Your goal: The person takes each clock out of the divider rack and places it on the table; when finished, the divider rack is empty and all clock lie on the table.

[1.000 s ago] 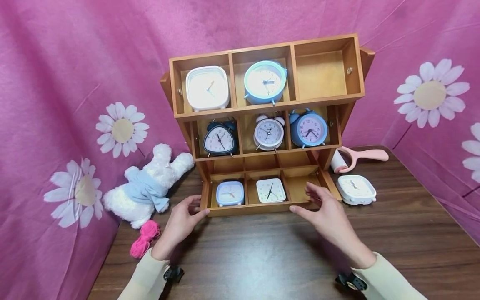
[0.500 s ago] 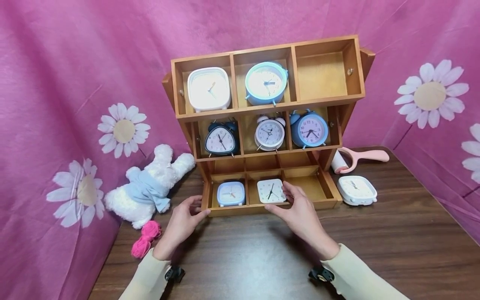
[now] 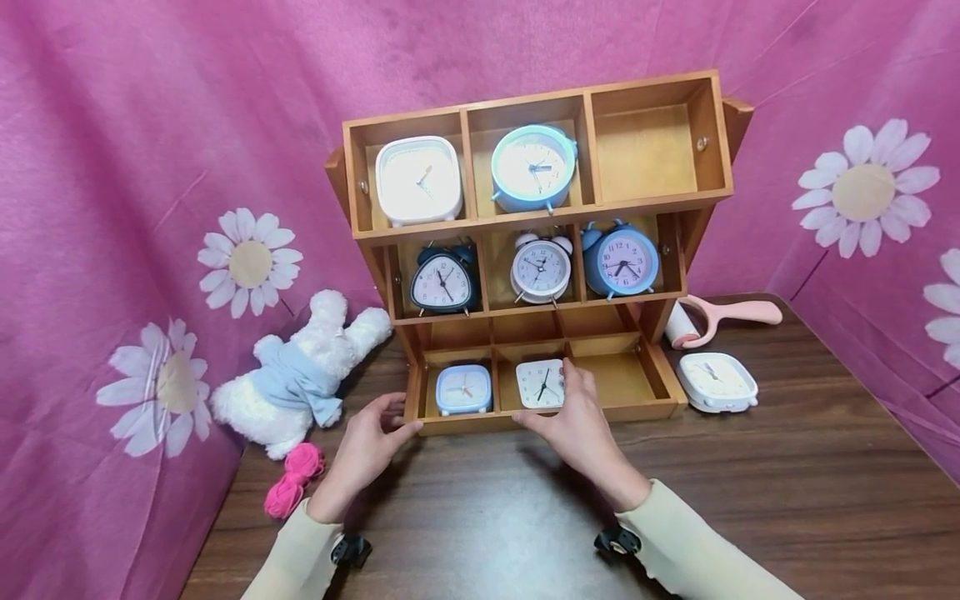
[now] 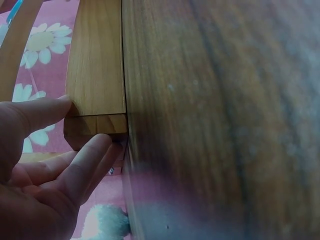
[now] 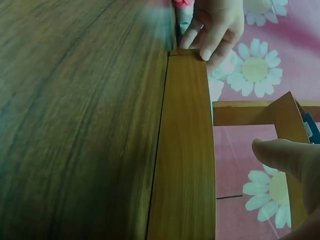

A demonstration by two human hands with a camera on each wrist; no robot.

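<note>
A tiered wooden clock shelf [image 3: 630,412] stands on the table. My left hand [image 3: 367,446] holds its lower left corner; in the left wrist view the thumb lies on the front board [image 4: 97,55] and the fingers [image 4: 92,157] touch its end. My right hand [image 3: 581,421] is at the bottom tier's middle compartment. Its fingertips overlap the right edge of a square white clock [image 3: 534,385], with the thumb near the front rim. That thumb [image 5: 280,152] looks straight in the right wrist view. A light-blue-framed clock [image 3: 463,389] sits in the compartment to the left.
Higher tiers hold a white clock [image 3: 418,182], a light blue clock [image 3: 532,171] and several twin-bell alarm clocks. Right of the shelf lie a white clock [image 3: 717,382] and a pink lint roller [image 3: 731,311]. A plush toy [image 3: 292,379] and pink yarn [image 3: 294,479] lie left.
My right hand has moved left from the bottom right compartment to the square white clock in the middle one. My left hand stays at the shelf corner.
</note>
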